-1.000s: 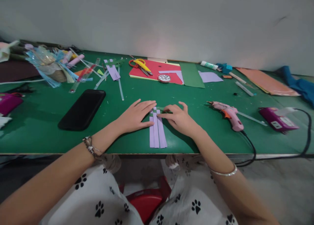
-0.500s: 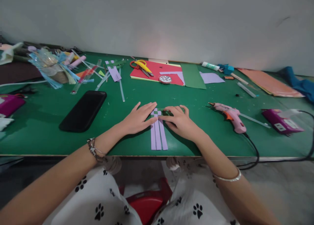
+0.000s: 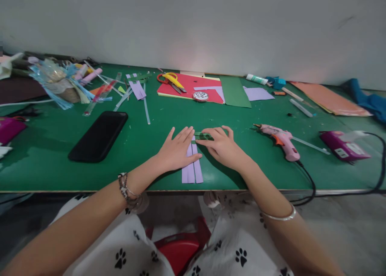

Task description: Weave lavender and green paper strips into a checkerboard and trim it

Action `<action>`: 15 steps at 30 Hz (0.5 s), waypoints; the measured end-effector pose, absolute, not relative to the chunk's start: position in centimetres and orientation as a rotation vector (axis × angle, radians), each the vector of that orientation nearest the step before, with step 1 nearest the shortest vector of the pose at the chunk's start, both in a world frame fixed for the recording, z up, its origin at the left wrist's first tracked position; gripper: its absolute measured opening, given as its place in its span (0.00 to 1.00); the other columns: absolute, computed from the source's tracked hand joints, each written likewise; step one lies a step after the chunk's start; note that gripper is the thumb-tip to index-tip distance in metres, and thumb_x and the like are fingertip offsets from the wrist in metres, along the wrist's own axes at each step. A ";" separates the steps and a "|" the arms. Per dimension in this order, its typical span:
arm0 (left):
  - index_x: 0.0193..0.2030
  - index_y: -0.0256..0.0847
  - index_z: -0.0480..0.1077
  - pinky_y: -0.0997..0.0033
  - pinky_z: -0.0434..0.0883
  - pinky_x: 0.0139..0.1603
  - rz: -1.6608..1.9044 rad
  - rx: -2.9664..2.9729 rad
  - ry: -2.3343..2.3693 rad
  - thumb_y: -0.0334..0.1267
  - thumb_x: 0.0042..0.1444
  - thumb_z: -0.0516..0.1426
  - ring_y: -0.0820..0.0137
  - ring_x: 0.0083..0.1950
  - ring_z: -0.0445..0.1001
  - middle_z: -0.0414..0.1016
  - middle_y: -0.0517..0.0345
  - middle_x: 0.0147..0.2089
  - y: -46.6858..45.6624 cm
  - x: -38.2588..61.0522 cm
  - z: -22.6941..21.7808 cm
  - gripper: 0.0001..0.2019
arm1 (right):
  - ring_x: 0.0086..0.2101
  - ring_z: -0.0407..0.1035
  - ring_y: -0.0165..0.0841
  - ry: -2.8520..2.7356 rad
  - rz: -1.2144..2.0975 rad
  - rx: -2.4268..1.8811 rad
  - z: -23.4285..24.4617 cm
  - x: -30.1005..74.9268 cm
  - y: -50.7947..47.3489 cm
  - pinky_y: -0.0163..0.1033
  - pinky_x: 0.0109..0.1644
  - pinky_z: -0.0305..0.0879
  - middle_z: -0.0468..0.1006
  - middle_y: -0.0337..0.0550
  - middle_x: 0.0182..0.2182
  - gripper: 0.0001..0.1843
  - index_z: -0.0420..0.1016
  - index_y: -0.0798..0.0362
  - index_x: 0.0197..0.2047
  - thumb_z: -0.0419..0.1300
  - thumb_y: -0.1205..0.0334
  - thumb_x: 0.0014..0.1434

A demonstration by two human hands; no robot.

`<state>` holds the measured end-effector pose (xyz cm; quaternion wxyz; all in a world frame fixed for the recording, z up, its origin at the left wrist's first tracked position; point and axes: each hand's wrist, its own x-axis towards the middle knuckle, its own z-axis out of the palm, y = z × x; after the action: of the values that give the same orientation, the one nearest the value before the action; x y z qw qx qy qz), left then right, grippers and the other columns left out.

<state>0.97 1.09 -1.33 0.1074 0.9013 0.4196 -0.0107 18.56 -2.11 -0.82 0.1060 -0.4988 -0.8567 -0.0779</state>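
Observation:
Lavender paper strips (image 3: 189, 171) lie side by side near the table's front edge, pointing toward me. Thin green paper strips (image 3: 199, 136) cross them at the far end, where a small woven patch is mostly covered by my fingers. My left hand (image 3: 177, 149) rests flat over the lavender strips, fingers stretched out and thumb across them. On the right, my right hand (image 3: 221, 145) has bent fingers around the loose ends of the green strips; its fingertips touch the edge of the weave. Exactly how the fingers grip there is partly hidden.
A black phone (image 3: 99, 136) lies to the left, a pink glue gun (image 3: 279, 139) with its cord to the right. Farther back are scissors (image 3: 173, 82), red paper (image 3: 191, 85), green paper (image 3: 235, 92) and a purple box (image 3: 343, 146). Craft scraps clutter the back left.
My left hand has slid right and slightly toward me, covering more of the lavender strips and the woven patch. My right hand stays beside the green strips. The view has shifted slightly.

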 end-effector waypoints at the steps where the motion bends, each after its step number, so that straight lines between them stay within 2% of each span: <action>1: 0.67 0.27 0.42 0.47 0.34 0.66 -0.033 2.657 1.219 0.53 0.59 0.44 0.59 0.70 0.38 0.39 0.44 0.69 1.1 0.9 -1.3 0.37 | 0.47 0.62 0.37 -2.518 -0.227 -1.471 -0.8 18.7 -2.1 0.52 0.54 0.45 0.72 0.44 0.48 0.20 0.75 0.42 0.45 0.47 0.70 0.59; 5: 0.67 0.27 0.42 0.47 0.34 0.66 -0.012 2.668 1.161 0.52 0.59 0.43 0.59 0.69 0.39 0.40 0.44 0.69 1.2 0.6 -1.4 0.36 | 0.48 0.63 0.35 -2.437 -0.163 -1.494 -0.8 19.3 -2.1 0.50 0.55 0.45 0.72 0.44 0.48 0.18 0.72 0.45 0.47 0.47 0.69 0.60; 9: 0.66 0.26 0.44 0.47 0.40 0.66 0.091 2.604 1.264 0.51 0.59 0.43 0.57 0.69 0.42 0.43 0.41 0.69 1.1 0.8 -1.3 0.35 | 0.48 0.64 0.34 -2.223 -0.156 -1.606 -0.6 19.5 -1.9 0.48 0.55 0.45 0.73 0.45 0.46 0.19 0.68 0.48 0.51 0.46 0.69 0.60; 15: 0.65 0.23 0.47 0.48 0.47 0.65 0.127 2.574 1.328 0.46 0.54 0.50 0.53 0.67 0.47 0.49 0.36 0.67 0.6 1.8 -1.1 0.36 | 0.47 0.66 0.35 -2.076 -0.180 -1.630 0.0 19.3 -1.7 0.50 0.56 0.41 0.74 0.44 0.44 0.17 0.69 0.49 0.47 0.47 0.69 0.58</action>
<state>1.76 0.57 -1.15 0.1209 0.8814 0.4546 0.0434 19.31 -1.74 -0.02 0.2453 -0.5973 -0.7607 -0.0659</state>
